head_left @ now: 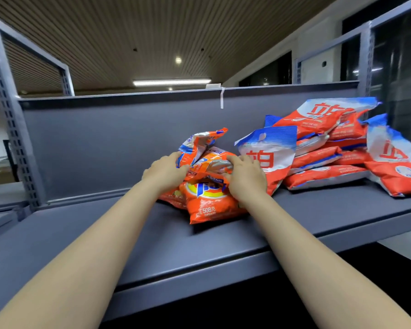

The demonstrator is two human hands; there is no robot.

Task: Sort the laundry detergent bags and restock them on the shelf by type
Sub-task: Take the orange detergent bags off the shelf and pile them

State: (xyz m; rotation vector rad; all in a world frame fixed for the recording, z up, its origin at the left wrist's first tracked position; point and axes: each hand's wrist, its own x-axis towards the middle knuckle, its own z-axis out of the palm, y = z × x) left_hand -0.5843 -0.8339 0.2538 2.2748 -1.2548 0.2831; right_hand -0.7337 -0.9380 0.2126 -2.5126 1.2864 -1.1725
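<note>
A small heap of orange detergent bags (208, 200) with a yellow and blue logo lies in the middle of the grey shelf (105, 233). My left hand (165, 170) grips the heap's left side, fingers curled over a crumpled upper bag. My right hand (243, 175) grips the right side of the same heap. To the right, a red, white and blue bag (268, 155) leans upright against a stack of several red and white bags (323, 148).
The shelf's grey back panel (105, 143) rises behind the bags, with a perforated steel upright (7, 110) at the left. Another red and white bag (394, 162) leans at the far right. Bare shelf surface stretches left of the orange heap.
</note>
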